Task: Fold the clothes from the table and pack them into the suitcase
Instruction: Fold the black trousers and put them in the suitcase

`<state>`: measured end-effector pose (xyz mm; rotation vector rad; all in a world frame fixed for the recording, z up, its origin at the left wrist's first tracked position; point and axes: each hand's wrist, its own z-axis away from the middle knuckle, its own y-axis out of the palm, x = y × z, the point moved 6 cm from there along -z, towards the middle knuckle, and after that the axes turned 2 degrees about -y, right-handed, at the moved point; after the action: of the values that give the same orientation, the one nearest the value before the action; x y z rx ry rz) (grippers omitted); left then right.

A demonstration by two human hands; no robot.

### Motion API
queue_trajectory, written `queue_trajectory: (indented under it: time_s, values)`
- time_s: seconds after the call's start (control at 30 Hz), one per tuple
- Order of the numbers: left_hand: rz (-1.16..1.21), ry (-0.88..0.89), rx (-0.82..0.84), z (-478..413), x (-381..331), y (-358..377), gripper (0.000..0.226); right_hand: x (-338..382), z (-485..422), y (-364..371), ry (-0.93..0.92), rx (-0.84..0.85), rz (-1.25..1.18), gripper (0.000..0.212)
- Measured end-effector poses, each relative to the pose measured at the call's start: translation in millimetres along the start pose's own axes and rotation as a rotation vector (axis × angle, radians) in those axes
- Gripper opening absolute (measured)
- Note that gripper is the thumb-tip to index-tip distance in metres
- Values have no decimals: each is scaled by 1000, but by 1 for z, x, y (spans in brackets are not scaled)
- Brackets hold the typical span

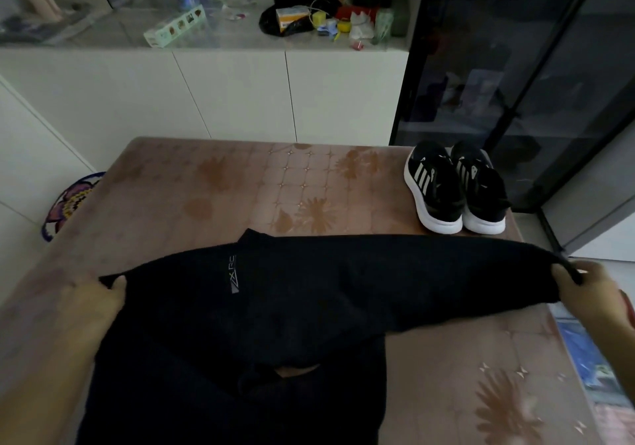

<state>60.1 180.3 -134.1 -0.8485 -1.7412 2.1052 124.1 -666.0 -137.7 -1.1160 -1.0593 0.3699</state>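
A black garment [292, 307] with a small grey logo is stretched across the near part of the table [206, 183]. My left hand [92, 303] grips its left edge. At the table's right edge my right hand [591, 293] pinches the garment's far right end. The cloth is pulled wide between the two hands, and its lower part hangs over the front of the table. No suitcase is in view.
A pair of black sneakers with white soles [453, 190] stands at the table's far right corner. Behind is a white cabinet [240, 94] with clutter on top, and a dark glass cabinet [515, 84] at the right. A colourful mat [68, 204] lies left of the table.
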Motion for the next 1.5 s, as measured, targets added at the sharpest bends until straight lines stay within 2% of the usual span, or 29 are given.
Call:
queue_trajectory:
  time_s: [0.03, 0.1, 0.17, 0.3, 0.37, 0.4, 0.47, 0.57, 0.63, 0.77, 0.83, 0.9, 0.97, 1.07, 1.13, 1.2, 1.23, 1.27, 1.33, 1.4, 1.43, 1.5]
  values:
    - [-77, 58, -40, 15, -14, -4, 64, 16, 16, -3, 47, 2, 24, 81]
    - [-111, 237, -86, 58, -40, -1, 59, 45, 66, 13, -76, -70, 65, 54]
    - [-41, 494, -50, 125, -64, 6, 60, 78, 108, 22, -295, -124, 90, 49]
    - [35, 828, 122, 255, -55, 36, 78, 104, 199, 65, -515, 55, 168, 32]
    - [-38, 959, 130, 298, -33, 50, 94, 115, 239, 83, -564, 181, 199, 45]
    - [-92, 982, 136, 309, -18, 56, 103, 118, 255, 94, -541, 264, 199, 53]
    - [-135, 920, 168, 311, 12, 60, 112, 128, 280, 111, -460, 381, 211, 50]
    - [-249, 885, 181, 301, 42, 57, 100, 139, 303, 124, -321, 580, -8, 29]
    - [-338, 952, 193, 294, 52, 58, 81, 145, 306, 111, -278, 574, -215, 18]
    - [-451, 941, 244, 280, 62, 64, 74, 150, 315, 71, -304, 521, -309, 29]
    - [-336, 920, 229, 283, 51, 54, 67, 156, 322, 60, -352, 528, -315, 34]
    - [-77, 875, 160, 287, 15, 28, 65, 162, 329, 60, -393, 565, -288, 39]
    - [130, 913, 99, 296, -36, 3, 53, 162, 334, 69, -403, 618, -220, 40]
    - [257, 1014, 244, 307, -114, 0, 34, 144, 335, 92, -371, 712, -48, 37]
    - [151, 1058, 410, 315, -153, 22, 38, 130, 334, 103, -313, 783, 35, 30]
    - [-95, 1121, 507, 326, -178, 50, 54, 124, 329, 105, -211, 777, -28, 20]
    - [-245, 1168, 522, 332, -185, 63, 61, 125, 326, 102, -147, 742, -98, 27]
    - [-382, 1221, 504, 338, -189, 74, 63, 127, 323, 100, -104, 698, -167, 33]
    - [-527, 1301, 395, 344, -193, 85, 51, 136, 319, 98, -143, 614, -228, 32]
    - [-508, 1306, 316, 338, -196, 88, 40, 142, 319, 96, -210, 587, -188, 15]
    - [-484, 1295, 291, 331, -196, 87, 41, 142, 318, 94, -215, 597, -179, 7]
    - [-456, 1256, 265, 313, -195, 86, 52, 136, 317, 82, -209, 607, -215, 16]
